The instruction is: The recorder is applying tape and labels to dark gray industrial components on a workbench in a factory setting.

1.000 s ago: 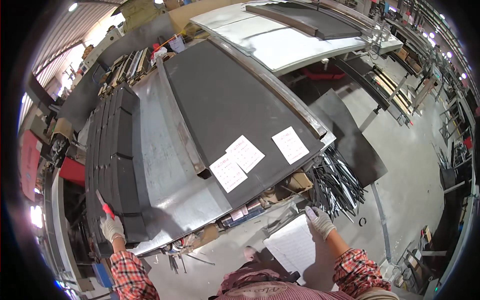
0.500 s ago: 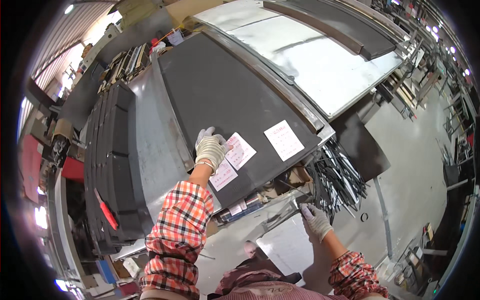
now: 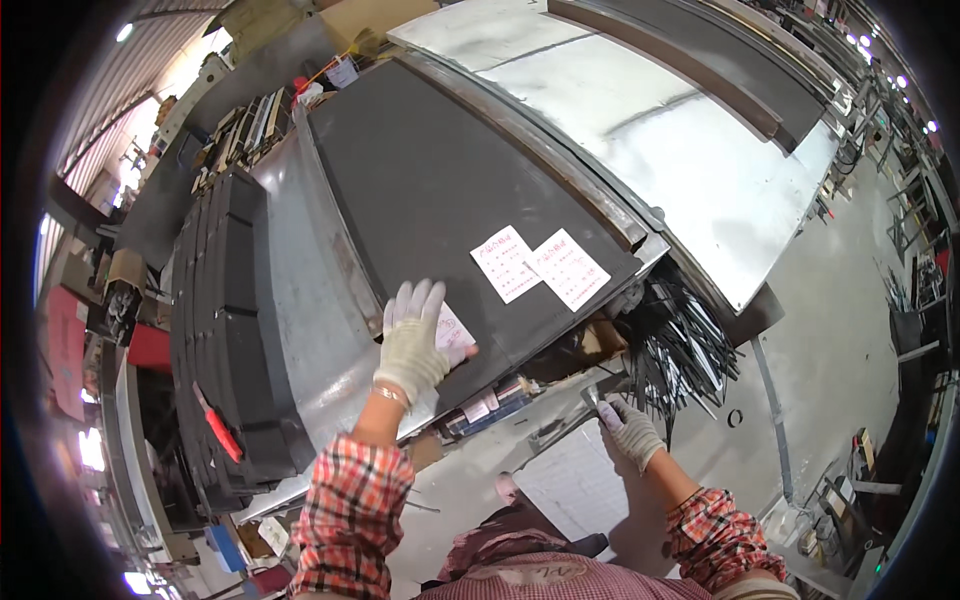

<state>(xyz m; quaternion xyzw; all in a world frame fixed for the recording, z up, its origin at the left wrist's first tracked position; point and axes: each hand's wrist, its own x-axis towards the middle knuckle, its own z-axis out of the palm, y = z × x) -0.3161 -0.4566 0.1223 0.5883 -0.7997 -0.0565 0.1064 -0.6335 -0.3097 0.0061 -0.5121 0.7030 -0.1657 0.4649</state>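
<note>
My left hand (image 3: 411, 340), in a pale work glove, lies with fingers stretched over a white paper slip with red print (image 3: 450, 328), covering part of it. The slip rests on a dark grey sheet (image 3: 420, 170). To its right, a second slip (image 3: 504, 262) meets the edge of a third slip (image 3: 572, 272); whether they overlap I cannot tell. Lower right, off the sheet's front edge, my gloved right hand (image 3: 632, 432) is closed round a small metal tool with a flat end (image 3: 591, 397); its handle is mostly hidden.
A bundle of thin dark strips (image 3: 680, 350) hangs at the sheet's near right corner. Long folded dark panels (image 3: 225, 300) are stacked at left, a red-handled knife (image 3: 220, 430) on them. Beyond a raised metal rail lies a large pale sheet (image 3: 690, 150). Below stands a white board (image 3: 575, 485).
The middle slip has shifted right and away from me, up against the right-hand slip. My left hand has left it and spread over the nearer left slip. My right hand stays low.
</note>
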